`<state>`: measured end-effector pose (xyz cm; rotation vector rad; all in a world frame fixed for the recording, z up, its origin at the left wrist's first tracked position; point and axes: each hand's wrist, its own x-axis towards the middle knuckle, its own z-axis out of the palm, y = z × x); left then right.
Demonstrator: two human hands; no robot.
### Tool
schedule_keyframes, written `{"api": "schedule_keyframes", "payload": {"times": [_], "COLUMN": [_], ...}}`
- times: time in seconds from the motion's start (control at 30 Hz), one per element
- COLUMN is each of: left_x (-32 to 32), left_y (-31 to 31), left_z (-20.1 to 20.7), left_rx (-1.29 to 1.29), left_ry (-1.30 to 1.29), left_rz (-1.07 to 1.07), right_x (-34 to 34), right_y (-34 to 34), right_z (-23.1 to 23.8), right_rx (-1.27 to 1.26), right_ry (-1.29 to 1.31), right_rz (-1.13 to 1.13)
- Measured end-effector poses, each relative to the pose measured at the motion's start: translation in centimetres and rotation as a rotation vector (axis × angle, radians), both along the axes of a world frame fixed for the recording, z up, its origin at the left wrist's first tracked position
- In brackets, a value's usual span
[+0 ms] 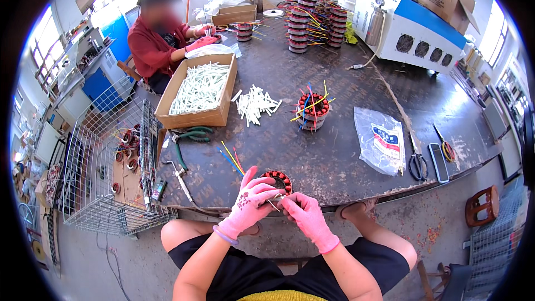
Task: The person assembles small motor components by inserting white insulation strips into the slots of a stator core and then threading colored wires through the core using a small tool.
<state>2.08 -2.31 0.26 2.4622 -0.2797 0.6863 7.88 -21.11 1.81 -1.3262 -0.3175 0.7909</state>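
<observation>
Both of my hands wear pink gloves and meet at the table's near edge. A thin white strand [273, 205] shows between their fingertips; whether it is wire or sleeving I cannot tell. My left hand [249, 203] is closed on it, one finger pointing up. With a pinch, my right hand [306, 215] grips the strand's other side. Just beyond them lies a ring-shaped motor stator [283, 180] with red windings, partly covered by my left hand. Blue, yellow and red lead wires [233, 159] stick up beside that hand.
Another stack of stators [314, 117] stands mid-table, near loose white sleeves [255, 105] and a cardboard box [225, 97] of them. Pliers [183, 156] and a thin hose-fed tool [184, 184] lie left; plastic bag [379, 139], scissors [417, 164] and phone [439, 163] right. A co-worker [161, 39] sits far left.
</observation>
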Motion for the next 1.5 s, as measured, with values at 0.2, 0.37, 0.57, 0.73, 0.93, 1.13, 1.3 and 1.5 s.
{"api": "schedule_keyframes", "payload": {"times": [0.2,0.37,0.57,0.73,0.93,1.13,1.3,1.5], "left_x": [0.0,-0.2,-0.2,-0.4,-0.3,-0.4,-0.2,-0.1], "left_y": [0.0,-0.3,0.0,0.0,0.0,0.0,-0.1,0.1], "left_z": [-0.1,0.5,0.1,0.1,0.0,0.2,0.3,0.4], "left_rx": [-0.035,-0.107,-0.124,-0.122,-0.126,-0.130,-0.116,-0.120], "left_ry": [0.019,0.075,0.092,0.121,0.124,0.126,0.131,0.127], "left_rz": [-0.026,-0.018,-0.053,-0.055,-0.046,-0.039,-0.040,-0.044], "right_x": [0.0,0.3,0.2,0.4,0.5,0.5,0.6,0.5], "right_y": [0.1,0.4,0.9,0.9,0.7,0.5,0.0,0.5], "right_z": [0.1,-1.0,-1.9,-2.4,-1.9,-1.4,-1.6,-1.6], "right_rx": [-0.088,-0.162,-0.178,-0.187,-0.138,-0.050,-0.011,-0.062], "right_ry": [0.001,0.002,-0.040,-0.055,0.027,0.185,0.193,0.118], "right_rz": [-0.038,-0.053,-0.079,-0.069,-0.043,-0.039,-0.015,-0.052]}}
